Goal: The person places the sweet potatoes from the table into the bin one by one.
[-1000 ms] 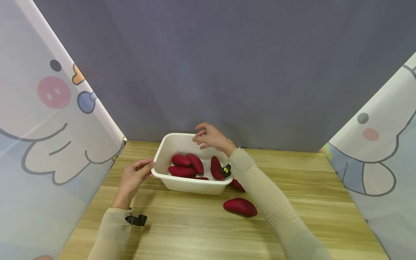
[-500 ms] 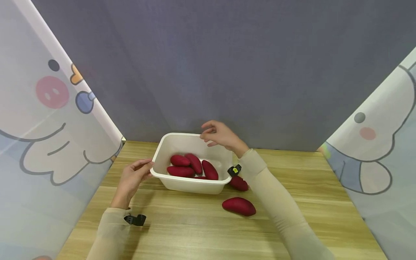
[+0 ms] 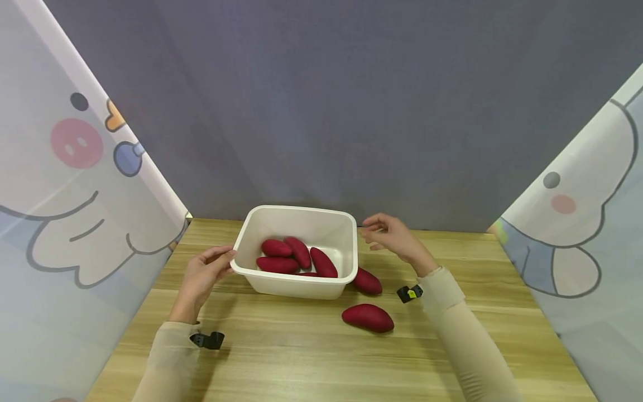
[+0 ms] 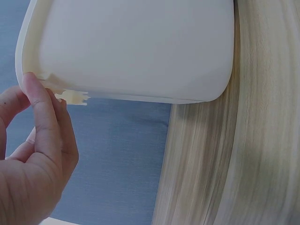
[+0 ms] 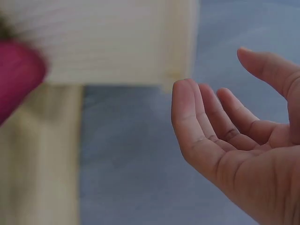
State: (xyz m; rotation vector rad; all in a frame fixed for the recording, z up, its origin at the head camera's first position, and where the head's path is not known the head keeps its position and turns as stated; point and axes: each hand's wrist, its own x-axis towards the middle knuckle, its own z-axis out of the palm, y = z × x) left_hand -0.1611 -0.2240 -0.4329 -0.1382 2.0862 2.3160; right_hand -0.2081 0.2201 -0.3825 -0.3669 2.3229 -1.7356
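A white plastic basin (image 3: 296, 287) stands on the table with several dark red sweet potatoes (image 3: 277, 265) lying in it. My left hand (image 3: 198, 282) pinches the basin's left rim between thumb and fingers, as the left wrist view shows with the basin's outer wall (image 4: 140, 51) beside them. To the right of the basin, my right hand (image 3: 394, 240) is held up with loosely bent fingers and nothing in them. One sweet potato (image 3: 368, 281) lies against the basin's right side, partly hidden by it. Another sweet potato (image 3: 368, 318) rests nearer the front.
The wood-grain table (image 3: 281, 357) ends at a grey cloth backdrop (image 3: 321, 111). Curtains with cartoon animals, one left (image 3: 30, 167) and one right (image 3: 608, 223), flank it. A small black camera sits on each wrist, the right one (image 3: 409, 293) with a yellow mark.
My empty right hand has moved from above the basin out to its right side. One sweet potato inside the basin has shifted left. My left hand has stayed at the rim.
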